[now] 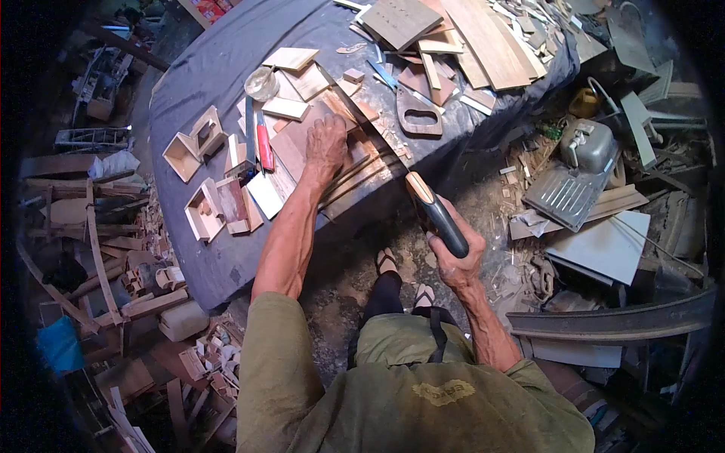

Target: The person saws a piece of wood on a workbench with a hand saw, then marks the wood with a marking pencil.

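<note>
My right hand (459,253) is wrapped round the dark grip of a handsaw (428,198), just off the table's near edge. The saw's thin blade runs up and left over the tabletop, beside a brown wooden board (361,149). On that board my left hand (326,145) presses down, knuckles up and fingers bent; its fingertips are partly hidden. To its left lie a red-handled tool (264,143) and a glass jar (261,84). Pale wood offcuts (287,109) surround them. A second handsaw with a dark wooden handle (420,115) rests right of the blade.
Small open wooden boxes (202,211) stand at the left of the cloth-covered table (181,90). Boards (483,45) and scraps are heaped at the far right. A metal sink (587,147), a curved beam (612,321) and wood debris (215,355) clutter the floor.
</note>
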A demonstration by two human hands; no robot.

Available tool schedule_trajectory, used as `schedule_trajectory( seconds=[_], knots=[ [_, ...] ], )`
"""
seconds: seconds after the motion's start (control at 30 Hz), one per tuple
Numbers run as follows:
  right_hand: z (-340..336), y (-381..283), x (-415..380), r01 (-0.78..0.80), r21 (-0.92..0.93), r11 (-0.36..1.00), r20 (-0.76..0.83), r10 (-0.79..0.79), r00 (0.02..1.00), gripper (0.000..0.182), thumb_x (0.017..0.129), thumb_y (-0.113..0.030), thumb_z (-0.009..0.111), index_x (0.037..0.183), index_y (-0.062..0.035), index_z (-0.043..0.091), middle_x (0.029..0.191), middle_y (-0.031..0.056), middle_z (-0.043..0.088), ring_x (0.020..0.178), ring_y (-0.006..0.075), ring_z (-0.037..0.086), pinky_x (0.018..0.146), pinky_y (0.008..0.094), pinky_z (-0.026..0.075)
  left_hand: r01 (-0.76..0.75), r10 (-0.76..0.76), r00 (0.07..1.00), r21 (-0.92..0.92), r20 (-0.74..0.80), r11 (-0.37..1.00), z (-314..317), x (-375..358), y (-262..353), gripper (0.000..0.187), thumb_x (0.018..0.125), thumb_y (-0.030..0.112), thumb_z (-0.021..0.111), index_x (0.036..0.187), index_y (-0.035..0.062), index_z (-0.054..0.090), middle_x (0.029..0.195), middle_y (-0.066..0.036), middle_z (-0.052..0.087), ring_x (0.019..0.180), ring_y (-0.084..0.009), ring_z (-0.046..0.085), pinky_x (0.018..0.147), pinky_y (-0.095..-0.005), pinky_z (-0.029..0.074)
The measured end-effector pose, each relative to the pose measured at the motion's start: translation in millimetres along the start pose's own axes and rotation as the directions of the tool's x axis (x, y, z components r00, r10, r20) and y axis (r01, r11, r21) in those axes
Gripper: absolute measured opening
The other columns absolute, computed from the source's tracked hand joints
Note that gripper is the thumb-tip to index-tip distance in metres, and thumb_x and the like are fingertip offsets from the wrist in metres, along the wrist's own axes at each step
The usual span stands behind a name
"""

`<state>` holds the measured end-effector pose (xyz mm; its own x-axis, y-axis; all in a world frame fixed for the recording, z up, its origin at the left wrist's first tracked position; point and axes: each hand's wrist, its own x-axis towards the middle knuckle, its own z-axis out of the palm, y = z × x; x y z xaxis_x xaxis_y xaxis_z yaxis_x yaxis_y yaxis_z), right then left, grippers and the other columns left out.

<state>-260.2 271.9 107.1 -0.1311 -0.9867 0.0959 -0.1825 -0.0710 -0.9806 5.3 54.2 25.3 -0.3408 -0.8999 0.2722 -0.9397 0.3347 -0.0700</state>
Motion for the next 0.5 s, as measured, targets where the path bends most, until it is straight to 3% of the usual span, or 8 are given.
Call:
schedule_trajectory(
  seconds=[0.3,0.4,0.5],
  knots=[
    [-1,10,-5,0.059,-0.064,0.996,0.016,-0.058,0.998,0.064,0.075,0.002,0.066,0.138,-0.0077,0.058,0.087,0.0112,0.07,0.067,0.0143,0.065,0.065,0.0286,0.053,0.0,0.004,1.0,0.179,-0.021,0.984,11,0,5,0.039,0.077,0.008,0.064,0.112,-0.0077,0.061,0.1,-0.019,0.064,0.09,-0.033,0.064,0.073,-0.0433,0.052],
    [-7,9,-14,0.014,-0.066,0.998,0.038,-0.012,0.999,0.065,0.074,0.002,0.066,0.138,-0.0069,0.058,0.085,0.0119,0.069,0.065,0.015,0.065,0.065,0.0281,0.052,0.0,0.005,0.999,0.132,-0.037,0.991,17,0,-1,0.037,0.077,0.009,0.063,0.11,-0.0068,0.062,0.096,-0.019,0.064,0.087,-0.0319,0.064,0.071,-0.0433,0.053],
    [-18,10,-25,-0.021,-0.074,0.997,0.087,0.027,0.996,0.066,0.074,0.002,0.065,0.138,-0.0068,0.058,0.083,0.0128,0.069,0.065,0.0143,0.064,0.064,0.0277,0.051,-0.089,0.099,0.993,0.16,-0.057,0.983,16,-3,-4,0.035,0.078,0.01,0.062,0.108,-0.0064,0.063,0.094,-0.018,0.065,0.085,-0.031,0.064,0.069,-0.0418,0.053]
  ],
)
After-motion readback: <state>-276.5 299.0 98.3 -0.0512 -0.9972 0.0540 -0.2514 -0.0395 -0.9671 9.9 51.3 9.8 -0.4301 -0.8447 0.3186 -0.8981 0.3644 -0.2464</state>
